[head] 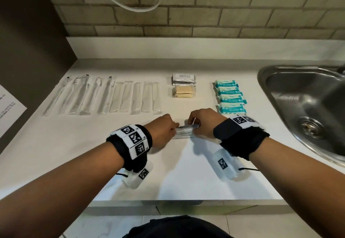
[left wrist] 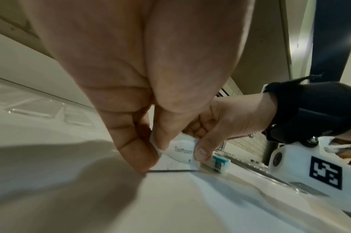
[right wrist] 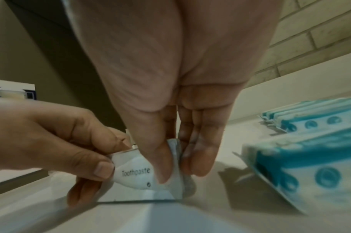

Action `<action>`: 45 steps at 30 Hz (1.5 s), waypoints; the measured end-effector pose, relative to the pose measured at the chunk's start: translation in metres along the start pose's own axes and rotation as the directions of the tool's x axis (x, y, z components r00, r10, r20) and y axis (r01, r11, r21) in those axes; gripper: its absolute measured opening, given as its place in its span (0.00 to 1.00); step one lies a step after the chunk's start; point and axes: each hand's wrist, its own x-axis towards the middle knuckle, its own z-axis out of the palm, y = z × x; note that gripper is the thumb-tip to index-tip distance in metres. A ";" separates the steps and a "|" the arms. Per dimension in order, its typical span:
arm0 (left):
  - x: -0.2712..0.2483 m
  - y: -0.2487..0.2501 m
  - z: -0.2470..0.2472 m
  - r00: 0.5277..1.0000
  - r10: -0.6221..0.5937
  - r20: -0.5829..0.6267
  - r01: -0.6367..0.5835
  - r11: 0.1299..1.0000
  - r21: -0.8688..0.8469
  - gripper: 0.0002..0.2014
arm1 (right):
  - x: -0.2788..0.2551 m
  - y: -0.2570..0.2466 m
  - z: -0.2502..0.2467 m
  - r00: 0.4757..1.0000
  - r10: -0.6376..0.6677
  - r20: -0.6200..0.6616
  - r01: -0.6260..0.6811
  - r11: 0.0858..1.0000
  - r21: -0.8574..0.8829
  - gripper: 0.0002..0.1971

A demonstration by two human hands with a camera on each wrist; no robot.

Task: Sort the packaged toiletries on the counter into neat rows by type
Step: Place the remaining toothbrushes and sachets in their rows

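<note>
A small white toothpaste tube [head: 184,132] lies low over the counter's front middle, held at both ends. My left hand [head: 175,128] pinches its left end between thumb and fingers [left wrist: 148,157]. My right hand [head: 194,128] pinches the flat crimped right end [right wrist: 176,173], where a second crimped edge shows behind the first. The word Toothpaste reads on the tube [right wrist: 135,175] [left wrist: 183,153]. Behind lie rows: wrapped toothbrushes [head: 80,95], wrapped combs [head: 137,97], shampoo sachets [head: 183,78], yellow sachets [head: 183,92] and teal wipe packs [head: 230,97].
A steel sink [head: 280,80] is set into the white counter [head: 74,153] at the right. The nearest teal wipe pack [right wrist: 310,165] lies just right of my right hand. A paper sheet [head: 9,107] hangs on the dark panel at left. A brick wall runs behind.
</note>
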 end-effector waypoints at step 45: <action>0.107 -0.005 -0.047 0.995 -0.103 -0.015 0.104 0.989 0.107 0.27 | 0.104 0.024 -0.026 0.991 0.079 0.106 -0.054 0.972 -0.228 0.18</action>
